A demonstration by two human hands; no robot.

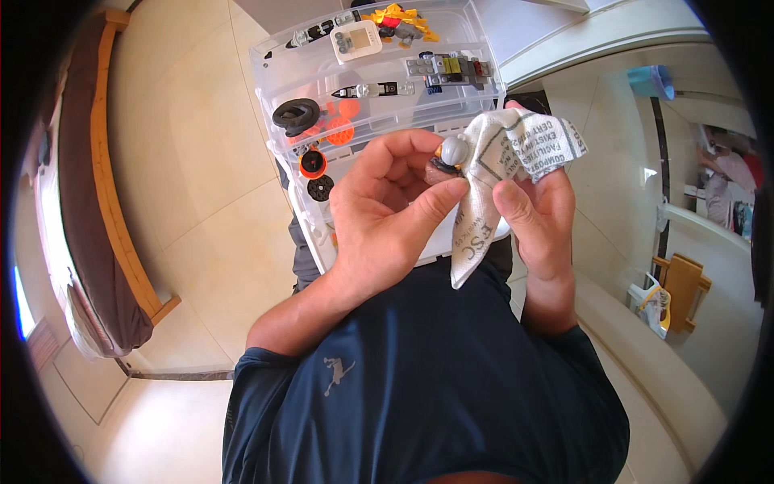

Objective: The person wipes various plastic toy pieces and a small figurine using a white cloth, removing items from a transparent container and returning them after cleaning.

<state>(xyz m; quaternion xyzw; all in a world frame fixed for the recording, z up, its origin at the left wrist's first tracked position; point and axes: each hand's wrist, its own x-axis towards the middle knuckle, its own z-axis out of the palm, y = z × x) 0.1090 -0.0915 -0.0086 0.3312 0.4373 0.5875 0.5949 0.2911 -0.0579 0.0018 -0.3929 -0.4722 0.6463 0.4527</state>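
My left hand [379, 218] is closed around a small toy figure [455, 151] with a grey, rounded top, held between thumb and fingers. Part of the figure is hidden by those fingers. A white printed cloth or wipe [492, 153] drapes over my right hand [544, 222], whose thumb presses toward the fingers beneath it. One corner of the cloth hangs down beside my left thumb and touches the figure's side. Both hands are above the near part of a clear plastic container [270, 89].
On the container lie a black tyre [296, 117], orange wheels [313, 164], a grey brick vehicle [447, 71], a black-and-white toy ship [367, 90], a yellow-and-red toy [403, 24] and a white gadget [355, 40]. A wood-framed bench [113, 177] stands left, a folding wooden stool [684, 286] right.
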